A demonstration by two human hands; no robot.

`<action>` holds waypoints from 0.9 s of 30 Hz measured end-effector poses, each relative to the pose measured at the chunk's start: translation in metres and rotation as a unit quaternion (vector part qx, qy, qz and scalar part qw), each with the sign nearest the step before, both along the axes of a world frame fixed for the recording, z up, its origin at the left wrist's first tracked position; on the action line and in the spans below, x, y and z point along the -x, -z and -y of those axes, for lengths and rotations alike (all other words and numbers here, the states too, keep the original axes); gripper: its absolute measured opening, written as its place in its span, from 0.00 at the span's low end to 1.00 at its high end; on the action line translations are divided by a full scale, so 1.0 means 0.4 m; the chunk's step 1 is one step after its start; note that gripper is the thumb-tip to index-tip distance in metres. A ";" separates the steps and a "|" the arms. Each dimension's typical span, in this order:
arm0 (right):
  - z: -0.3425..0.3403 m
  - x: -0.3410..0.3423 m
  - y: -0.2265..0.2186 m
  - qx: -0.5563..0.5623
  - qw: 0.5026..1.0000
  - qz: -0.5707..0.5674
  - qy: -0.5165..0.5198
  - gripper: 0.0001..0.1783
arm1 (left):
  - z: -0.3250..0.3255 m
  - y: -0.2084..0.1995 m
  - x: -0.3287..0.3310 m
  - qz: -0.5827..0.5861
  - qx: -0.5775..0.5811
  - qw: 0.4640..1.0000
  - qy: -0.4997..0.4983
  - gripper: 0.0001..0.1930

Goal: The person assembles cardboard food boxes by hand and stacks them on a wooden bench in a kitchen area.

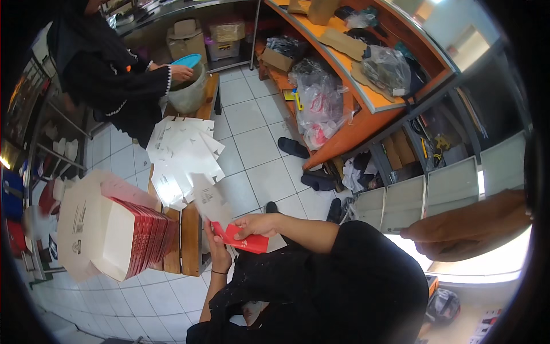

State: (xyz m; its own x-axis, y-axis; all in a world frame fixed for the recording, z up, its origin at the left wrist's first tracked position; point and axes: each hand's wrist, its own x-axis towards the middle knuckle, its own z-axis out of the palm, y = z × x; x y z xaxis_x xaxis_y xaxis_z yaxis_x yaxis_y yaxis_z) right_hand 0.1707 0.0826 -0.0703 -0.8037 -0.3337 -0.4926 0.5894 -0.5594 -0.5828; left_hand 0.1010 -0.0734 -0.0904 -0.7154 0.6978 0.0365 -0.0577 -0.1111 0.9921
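A red and white cardboard food box (252,243), partly folded, is held in front of my body. My right hand (255,225) grips its red side, thumb on top. My left hand (218,252) supports its left edge from below, fingers partly hidden behind the card. One white flap of the box stands up, blurred by motion. To the left, a tall stack of nested red and white boxes (146,238) rests on a wooden bench (191,241). Flat white box blanks (186,157) lie spread in a loose pile farther along the bench.
At the bench's far end, a person in black (109,69) holds a blue plate-like item (187,61) over a grey bucket (188,94). An orange counter (344,126) with plastic bags stands right. Sandals (293,147) lie on the tiled floor. A brown cloth (470,229) hangs at the right.
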 end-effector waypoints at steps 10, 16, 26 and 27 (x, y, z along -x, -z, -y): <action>-0.100 -0.139 -0.103 -0.029 0.994 0.045 -0.098 0.15 | -0.022 -0.131 -0.009 -0.364 0.069 0.914 0.164 0.13; -0.199 -0.202 -0.094 -0.002 0.999 0.040 -0.029 0.23 | -0.138 -0.174 -0.053 -0.196 0.204 0.926 0.249 0.10; -0.290 -0.207 -0.104 -0.163 0.980 -0.044 -0.105 0.19 | -0.204 -0.099 -0.141 -0.248 0.176 0.951 0.056 0.09; -0.297 -0.203 -0.117 -0.159 0.974 -0.056 -0.148 0.19 | -0.211 -0.098 -0.151 -0.239 0.172 0.953 0.077 0.10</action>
